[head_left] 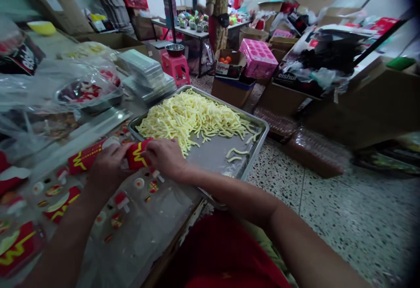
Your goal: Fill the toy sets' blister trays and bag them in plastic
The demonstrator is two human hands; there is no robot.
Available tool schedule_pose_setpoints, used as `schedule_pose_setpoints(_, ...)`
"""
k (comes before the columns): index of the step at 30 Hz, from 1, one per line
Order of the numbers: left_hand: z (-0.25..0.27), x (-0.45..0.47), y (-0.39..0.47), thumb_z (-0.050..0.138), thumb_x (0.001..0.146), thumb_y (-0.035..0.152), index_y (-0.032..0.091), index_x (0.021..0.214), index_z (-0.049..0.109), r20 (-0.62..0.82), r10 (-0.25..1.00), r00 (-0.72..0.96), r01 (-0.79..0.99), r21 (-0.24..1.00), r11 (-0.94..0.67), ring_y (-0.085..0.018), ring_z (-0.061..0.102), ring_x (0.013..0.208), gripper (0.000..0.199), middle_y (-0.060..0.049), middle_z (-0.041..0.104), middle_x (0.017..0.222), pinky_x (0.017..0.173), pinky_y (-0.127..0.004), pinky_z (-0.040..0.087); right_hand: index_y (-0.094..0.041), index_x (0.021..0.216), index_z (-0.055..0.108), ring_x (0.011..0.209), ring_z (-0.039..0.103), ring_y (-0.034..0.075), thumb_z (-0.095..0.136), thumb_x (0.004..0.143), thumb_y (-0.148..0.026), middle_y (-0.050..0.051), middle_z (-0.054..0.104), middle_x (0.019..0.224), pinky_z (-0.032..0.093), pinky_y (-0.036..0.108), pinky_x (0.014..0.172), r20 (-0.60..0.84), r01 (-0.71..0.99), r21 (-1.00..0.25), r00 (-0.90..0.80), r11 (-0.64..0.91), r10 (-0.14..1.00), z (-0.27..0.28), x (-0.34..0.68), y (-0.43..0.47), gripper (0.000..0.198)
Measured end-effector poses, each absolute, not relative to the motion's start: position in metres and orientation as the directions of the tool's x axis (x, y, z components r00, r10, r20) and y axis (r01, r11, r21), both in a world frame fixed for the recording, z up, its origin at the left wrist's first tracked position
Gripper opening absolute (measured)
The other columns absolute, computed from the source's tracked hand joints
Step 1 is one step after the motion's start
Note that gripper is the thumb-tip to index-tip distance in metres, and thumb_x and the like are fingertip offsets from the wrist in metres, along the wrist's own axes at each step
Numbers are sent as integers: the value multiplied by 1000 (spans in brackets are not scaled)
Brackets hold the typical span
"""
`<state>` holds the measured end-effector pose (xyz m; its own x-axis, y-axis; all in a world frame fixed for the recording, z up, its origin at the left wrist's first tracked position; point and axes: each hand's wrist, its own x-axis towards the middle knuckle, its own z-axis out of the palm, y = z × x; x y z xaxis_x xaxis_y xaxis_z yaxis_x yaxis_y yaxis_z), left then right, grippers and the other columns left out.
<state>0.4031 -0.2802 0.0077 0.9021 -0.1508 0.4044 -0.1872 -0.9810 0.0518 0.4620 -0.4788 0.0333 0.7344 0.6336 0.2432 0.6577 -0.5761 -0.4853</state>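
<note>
fingers of the left hand [110, 165] and right hand [167, 159] grip a red packet [137, 156] over the surface [164, 218], beside the tray's [262, 127] left edge; light, even pressure should avoid creasing it.

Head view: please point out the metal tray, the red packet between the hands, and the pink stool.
Metal tray [213, 150]: head view, on its bare bottom.
Red packet [134, 156]: head view, on its printed side.
Pink stool [175, 63]: head view, on its upper part, below the seat.
</note>
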Motion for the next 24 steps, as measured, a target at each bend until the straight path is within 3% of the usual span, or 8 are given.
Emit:
schedule_pose_setpoints(2,12,396,-296,65,79,55,14,142,48,413,-156,897,-174,6,-985,-39,56,121,77,-19,60,130,112,-57,39,-21,93,69,90,62,18,51,103,-35,2,74,102,32,32,75,234,652,-492,737,-577,634,34,459,-482,24)
schedule_pose_setpoints(4,19,392,-311,64,80,44,14,144,46,410,-147,900,-165,9,-986,-40,55,125,72,-20,60,134,115,-59,35,-20,90,69,88,62,18,50,102,-30,2,75,101,31,33,73,243,670,-490,720,-558,650,38,453,-479,24)
schedule_pose_setpoints(8,32,389,-316,49,86,27,18,120,57,409,-82,909,-120,69,-990,-34,64,107,36,-14,65,105,95,-46,52,-21,88,67,94,62,19,52,101,-34,1,75,103,30,34,73,307,743,-485,639,-462,705,45,437,-472,24)
schedule_pose_setpoints(11,32,385,-310,51,85,29,19,114,55,414,-114,903,-148,51,-988,-33,64,102,32,-13,64,103,90,-43,53,-20,88,66,99,61,19,54,101,-33,1,74,107,30,35,75,362,777,-489,595,-397,718,42,429,-473,21)
schedule_pose_setpoints(15,16,379,-303,55,86,36,17,122,52,421,-155,894,-190,43,-981,-33,63,107,41,-15,65,109,96,-44,51,-20,87,65,99,60,18,57,100,-29,2,73,108,29,34,75,344,749,-536,616,-390,709,34,430,-481,17)
schedule_pose_setpoints(18,4,371,-293,62,84,54,14,130,51,440,-26,898,-79,103,-992,-36,63,110,62,-17,64,113,96,-47,51,-20,88,65,95,60,18,57,101,-30,2,73,104,28,32,73,295,688,-568,683,-453,668,33,437,-493,18)
schedule_pose_setpoints(21,5,361,-288,72,70,70,12,146,42,424,126,897,84,117,-990,-43,57,122,100,-23,60,128,102,-54,47,-20,89,65,93,60,18,56,101,-29,3,72,102,28,32,73,268,673,-539,706,-506,655,36,440,-505,18)
schedule_pose_setpoints(24,16,357,-300,78,67,65,14,157,27,379,21,925,-18,98,-995,-45,47,136,116,-25,47,151,112,-57,38,-18,91,66,91,60,19,57,100,-26,5,72,102,30,32,74,275,741,-463,641,-486,716,38,434,-502,15)
